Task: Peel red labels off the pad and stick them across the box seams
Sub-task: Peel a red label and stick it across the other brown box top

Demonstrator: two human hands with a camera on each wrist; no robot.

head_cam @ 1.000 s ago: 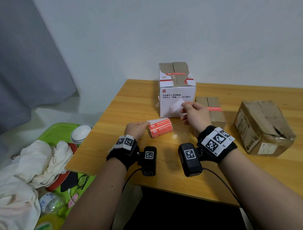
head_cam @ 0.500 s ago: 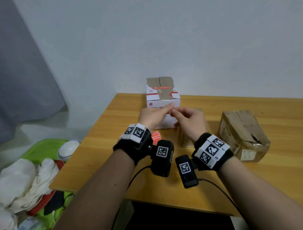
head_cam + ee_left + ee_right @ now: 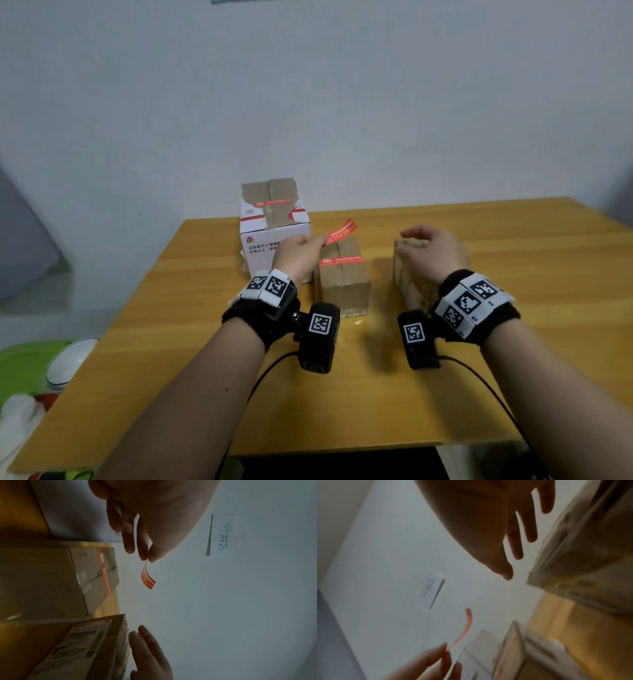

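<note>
Head view evenly lit, soft and diffuse, no hard glare; wall (image 3: 342, 102) slightly grey-blue. Faint shadows on table (image 3: 376, 394) beside the boxes and under the wrist cameras. Wide-angle bend shows at edges, table edges curving. Mild softness overall, print on white box (image 3: 260, 245) barely readable. Left wrist view dim, underexposed on the table side, left hand (image 3: 150, 515) dark against the bright wall, label (image 3: 148, 579) fairly sharp. Right wrist view brighter but heavily motion-blurred; right hand (image 3: 496, 524) backlit, boxes smeared, label edge soft.
</note>
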